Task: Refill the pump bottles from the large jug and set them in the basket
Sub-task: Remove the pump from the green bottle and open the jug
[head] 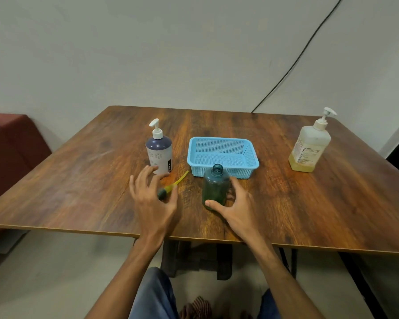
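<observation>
At the far left we are seeing a dark red seat (7, 146) standing against the wall beside the wooden table (78, 180). Moving right, a white pump bottle (160, 155) with a purple top part and a white pump head is standing upright on the table, just left of the basket. In front of it we are holding our left hand (151, 199) over the table with the fingers spread and relaxed, gripping nothing; its fingertips are reaching close to the base of the white pump bottle, though we cannot tell whether they are touching it. Just beside this hand's thumb a removed pump (171, 187) is lying flat on the wood, its dark collar nearest the hand and its yellow tube pointing away toward the basket's near left corner. The blue basket (242, 173), a shallow mesh tray, is sitting near the middle of the table with nothing inside it. Right in front of its near wall the green bottle (215, 188) is standing upright with its neck uncapped. We are gripping it low down with our right hand (237, 208), the thumb pressing across the front near the base and the fingers curling round the right side. Well apart, toward the far right corner, the large jug (310, 148) is standing upright with a white pump on top and pale yellow liquid filling only its lower part. Behind it a black cable (297, 58) is running up the wall.
</observation>
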